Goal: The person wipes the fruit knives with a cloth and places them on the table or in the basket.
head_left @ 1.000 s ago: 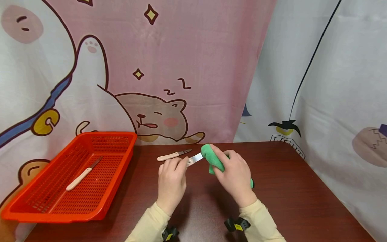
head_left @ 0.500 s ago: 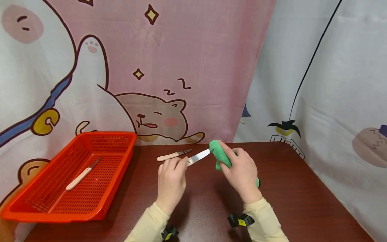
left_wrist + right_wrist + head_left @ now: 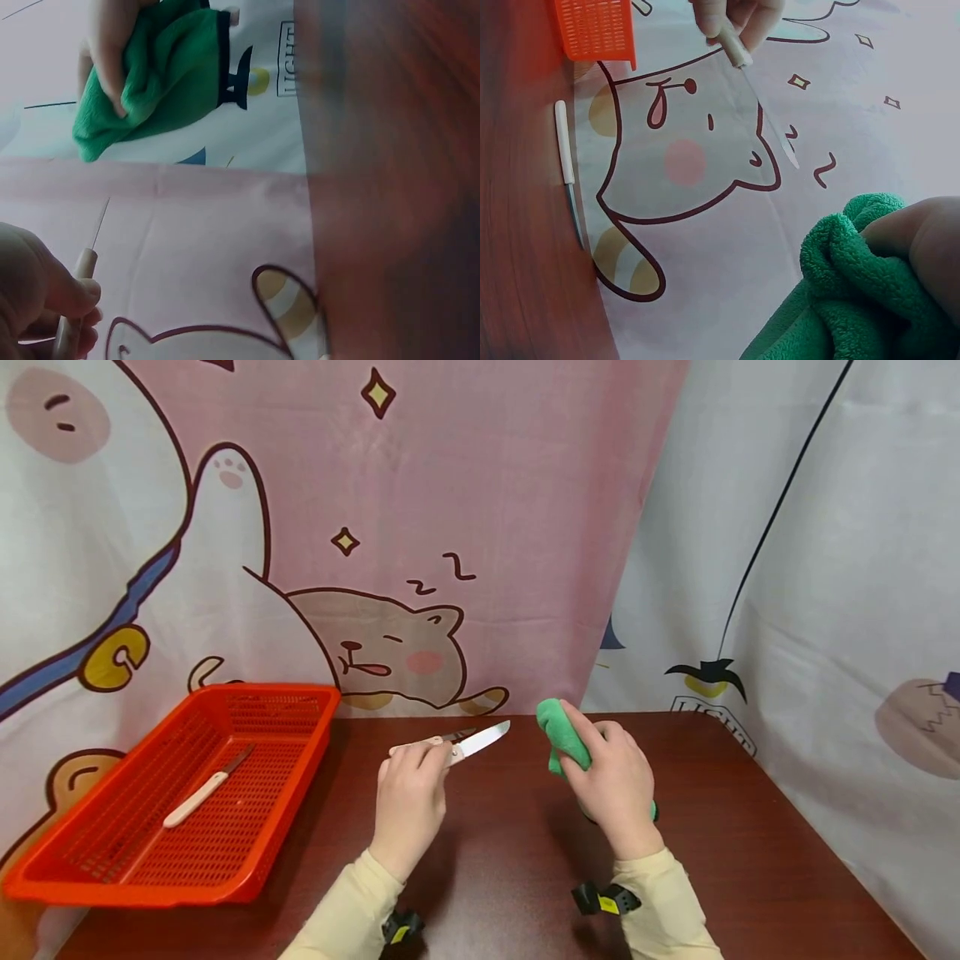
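Observation:
My left hand point(image 3: 411, 806) grips the pale handle of a small knife point(image 3: 480, 742), its bare blade pointing up and to the right. In the left wrist view that knife point(image 3: 88, 262) sits between thumb and curled fingers. To the right, my right hand point(image 3: 611, 781) holds a bunched green cloth point(image 3: 562, 735), apart from the blade tip. The right wrist view shows thick folds of the cloth point(image 3: 855, 292) under the fingers. Behind the left hand, a second knife point(image 3: 565, 150) with a pale handle lies on the table, partly hidden in the head view.
A red plastic basket point(image 3: 258, 860) stands on the left of the brown table point(image 3: 510, 877), with another pale-handled knife point(image 3: 197, 799) lying inside. Printed curtains point(image 3: 525, 527) hang directly behind the table and along its right side.
The cloth in my right hand has slid off the blade and moved away to the right. My left hand has shifted slightly left with the knife, whose whole blade now shows.

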Available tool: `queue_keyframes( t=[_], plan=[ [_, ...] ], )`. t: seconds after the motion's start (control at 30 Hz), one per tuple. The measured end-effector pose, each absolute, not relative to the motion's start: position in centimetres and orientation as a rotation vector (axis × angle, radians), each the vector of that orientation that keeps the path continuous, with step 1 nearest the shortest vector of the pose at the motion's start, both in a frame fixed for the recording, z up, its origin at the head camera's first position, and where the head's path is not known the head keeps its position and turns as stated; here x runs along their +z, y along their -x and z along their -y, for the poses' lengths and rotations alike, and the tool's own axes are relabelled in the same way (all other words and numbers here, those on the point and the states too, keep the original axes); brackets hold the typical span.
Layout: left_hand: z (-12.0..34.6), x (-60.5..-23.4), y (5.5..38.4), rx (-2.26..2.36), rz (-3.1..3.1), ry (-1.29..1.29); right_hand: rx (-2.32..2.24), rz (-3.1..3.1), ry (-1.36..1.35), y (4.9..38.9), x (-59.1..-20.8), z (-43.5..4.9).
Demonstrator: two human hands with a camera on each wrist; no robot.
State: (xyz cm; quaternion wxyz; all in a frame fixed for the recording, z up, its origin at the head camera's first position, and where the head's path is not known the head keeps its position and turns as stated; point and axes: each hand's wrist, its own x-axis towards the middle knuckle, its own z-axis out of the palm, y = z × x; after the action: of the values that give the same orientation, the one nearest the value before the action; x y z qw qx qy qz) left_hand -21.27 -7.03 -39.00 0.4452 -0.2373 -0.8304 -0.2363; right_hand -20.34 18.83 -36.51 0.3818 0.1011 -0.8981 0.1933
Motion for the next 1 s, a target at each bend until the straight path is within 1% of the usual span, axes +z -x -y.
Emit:
queue_keyframes(
  t=[0.3,0.5,0.67,0.83,1.0],
  plan=[
    [10.8,-34.6,22.7,-0.551,2.141,0.632,0.504,2.282,-0.260,20.3,-36.4,-19.2],
    [15.0,-31.5,23.6,-0.574,2.177,0.618,0.518,2.276,-0.267,20.3,-36.2,-19.2],
    [19.2,-29.7,24.2,-0.608,2.288,0.520,0.524,2.284,-0.261,20.2,-36.0,-19.0],
    [23.4,-29.0,24.9,-0.632,2.452,0.377,0.524,2.288,-0.258,20.0,-35.8,-19.0],
    [26.9,-29.8,26.0,-0.641,2.556,0.251,0.531,2.295,-0.257,19.9,-35.8,-19.2]
  ],
)
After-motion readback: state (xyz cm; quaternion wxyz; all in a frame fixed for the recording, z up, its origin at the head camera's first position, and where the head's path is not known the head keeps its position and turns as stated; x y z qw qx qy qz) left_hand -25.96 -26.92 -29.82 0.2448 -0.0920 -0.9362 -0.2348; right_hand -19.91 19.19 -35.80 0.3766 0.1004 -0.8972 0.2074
